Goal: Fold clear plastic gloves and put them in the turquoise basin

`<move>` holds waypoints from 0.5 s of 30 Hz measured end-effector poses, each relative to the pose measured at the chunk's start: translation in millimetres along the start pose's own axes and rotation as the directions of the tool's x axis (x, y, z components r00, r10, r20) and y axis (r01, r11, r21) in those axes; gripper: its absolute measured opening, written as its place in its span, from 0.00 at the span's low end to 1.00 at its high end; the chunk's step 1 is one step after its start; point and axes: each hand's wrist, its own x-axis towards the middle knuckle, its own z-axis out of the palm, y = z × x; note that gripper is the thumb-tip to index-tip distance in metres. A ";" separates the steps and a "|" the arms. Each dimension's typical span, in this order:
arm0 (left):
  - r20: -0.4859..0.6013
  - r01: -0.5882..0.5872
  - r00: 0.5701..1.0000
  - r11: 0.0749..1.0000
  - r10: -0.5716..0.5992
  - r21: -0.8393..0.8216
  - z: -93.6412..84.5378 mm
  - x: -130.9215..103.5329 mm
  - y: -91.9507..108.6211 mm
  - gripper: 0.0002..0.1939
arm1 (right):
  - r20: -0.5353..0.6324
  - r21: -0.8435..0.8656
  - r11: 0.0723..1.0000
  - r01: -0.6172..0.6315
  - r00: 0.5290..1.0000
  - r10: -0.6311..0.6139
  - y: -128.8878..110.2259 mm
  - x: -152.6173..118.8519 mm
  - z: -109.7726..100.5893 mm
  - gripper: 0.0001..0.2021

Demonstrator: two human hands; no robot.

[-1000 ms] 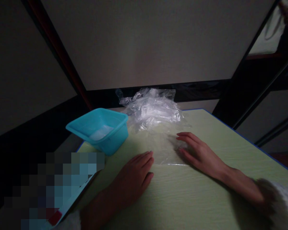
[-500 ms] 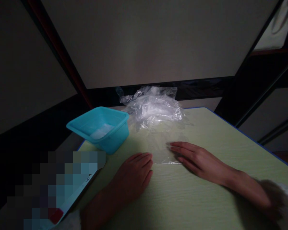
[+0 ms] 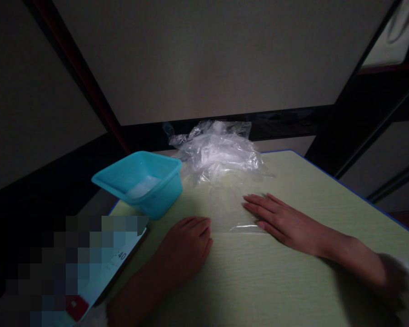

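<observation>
A flat clear plastic bag (image 3: 226,211) lies on the table in front of me. At its lower left edge, my left hand (image 3: 187,243) rests knuckles up with the fingers curled together on the bag's edge; the thumb and fingertips are largely hidden. Across the right part of the same bag lies my right hand (image 3: 281,222), palm down, its fingers stretched out and slightly apart. Behind the bag is a crumpled heap of clear plastic bags (image 3: 221,154).
A turquoise plastic basin (image 3: 167,195) stands at the table's left edge with something whitish inside. Nearer, at left, lies a phone-like lit screen (image 3: 112,268), partly pixelated. The pale green table (image 3: 245,286) has a blue edge. Wall panels rise behind it.
My right hand has slid slightly right, its fingers now flatter and more spread. My left hand has shifted a little left. Basin and bag heap stay in place.
</observation>
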 end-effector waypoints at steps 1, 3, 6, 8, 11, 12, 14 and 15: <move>0.002 0.003 1.000 1.000 -0.003 0.008 -0.5 0.3 0.3 0.14 | 0.006 0.005 1.000 -0.001 1.000 0.001 1.0 -0.3 -0.6 0.22; 0.007 0.013 1.000 1.000 -0.014 0.020 -1.0 0.6 0.7 0.14 | 0.019 0.015 1.000 -0.005 1.000 0.005 3.1 -1.3 -2.0 0.22; 0.012 0.026 1.000 0.999 -0.027 0.031 -0.9 0.4 1.2 0.12 | 0.054 0.016 1.000 -0.022 0.998 0.022 8.2 -4.6 -3.9 0.23; 0.011 0.030 0.999 0.999 -0.031 0.040 -0.8 0.1 1.8 0.12 | 0.066 0.009 0.999 -0.044 0.997 0.043 12.8 -8.1 -5.2 0.24; -0.008 0.029 1.000 0.999 -0.029 0.042 -0.7 0.0 2.6 0.11 | 0.049 0.013 0.997 -0.077 0.996 0.077 19.8 -13.1 -7.1 0.25; -0.019 0.026 0.999 0.999 -0.025 0.040 -0.6 0.1 2.7 0.11 | 0.045 0.012 0.996 -0.087 0.995 0.087 21.7 -14.3 -7.8 0.25; -0.043 0.018 0.999 0.999 -0.016 0.036 0.1 0.4 2.4 0.10 | 0.041 -0.001 0.995 -0.104 0.994 0.104 24.4 -15.3 -9.7 0.25; -0.055 0.013 0.998 0.999 -0.011 0.034 0.5 0.6 1.9 0.10 | 0.036 -0.010 0.994 -0.110 0.993 0.111 25.3 -15.3 -10.7 0.25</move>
